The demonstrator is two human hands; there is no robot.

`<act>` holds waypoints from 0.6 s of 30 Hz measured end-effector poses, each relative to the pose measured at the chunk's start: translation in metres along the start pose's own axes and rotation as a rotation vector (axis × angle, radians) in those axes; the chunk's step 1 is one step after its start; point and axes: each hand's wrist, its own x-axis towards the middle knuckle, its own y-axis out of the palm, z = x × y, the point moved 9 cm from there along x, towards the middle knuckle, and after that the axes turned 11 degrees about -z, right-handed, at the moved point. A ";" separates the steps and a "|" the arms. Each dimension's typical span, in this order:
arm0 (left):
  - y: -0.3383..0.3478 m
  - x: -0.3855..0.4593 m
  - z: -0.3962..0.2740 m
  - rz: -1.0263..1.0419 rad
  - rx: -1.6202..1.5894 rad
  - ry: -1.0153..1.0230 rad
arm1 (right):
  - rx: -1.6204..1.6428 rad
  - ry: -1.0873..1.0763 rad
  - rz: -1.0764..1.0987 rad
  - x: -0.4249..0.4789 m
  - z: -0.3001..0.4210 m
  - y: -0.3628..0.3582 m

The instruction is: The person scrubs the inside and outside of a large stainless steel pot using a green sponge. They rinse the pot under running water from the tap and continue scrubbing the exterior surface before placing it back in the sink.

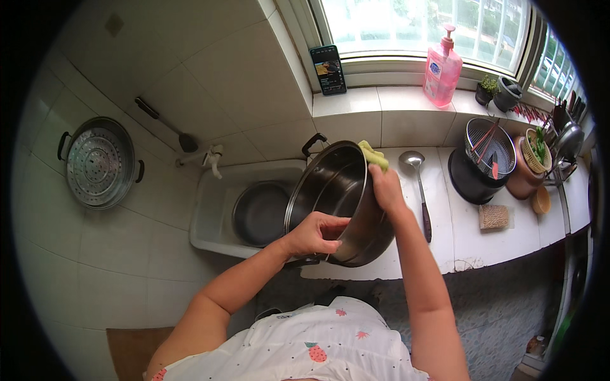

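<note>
A large stainless steel pot (pixel 329 181) leans tilted over the right end of the sink and the counter, its mouth turned up to the left. My right hand (pixel 385 188) presses a yellow-green cloth (pixel 374 155) against the pot's outer side, by the rim. My left hand (pixel 317 233) is in front of the pot's mouth. Its thumb and fingers are apart, with their tips at the near rim; whether they grip it is unclear. In the pale sink (pixel 209 209) lies a dark round pan (pixel 262 214), partly hidden behind the pot.
A ladle (pixel 419 190) lies on the white counter (pixel 438 257). Right of it are a black pot (pixel 469 178) under a wire basket (pixel 491 143) and a packet (pixel 494 217). A tap (pixel 214 157) overhangs the sink. The windowsill holds a phone (pixel 329 71) and a pink pump bottle (pixel 442 74).
</note>
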 end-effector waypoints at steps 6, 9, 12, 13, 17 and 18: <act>-0.031 0.011 -0.014 -0.147 -0.041 0.110 | -0.187 -0.741 -0.071 -0.125 0.054 -0.002; -0.018 0.006 -0.005 -0.123 0.007 0.020 | -0.014 -0.289 -0.215 -0.055 -0.023 -0.042; -0.024 0.014 0.000 -0.161 -0.013 0.061 | -0.021 -0.366 -0.239 -0.054 -0.016 -0.033; -0.029 0.016 0.003 -0.173 -0.026 0.070 | -0.003 -0.444 -0.240 -0.074 0.007 -0.028; -0.057 0.030 -0.010 -0.186 -0.070 0.171 | -0.154 -0.664 -0.051 -0.144 0.039 0.008; -0.060 0.025 -0.008 -0.223 -0.019 0.132 | -0.220 -0.720 -0.071 -0.144 0.038 0.005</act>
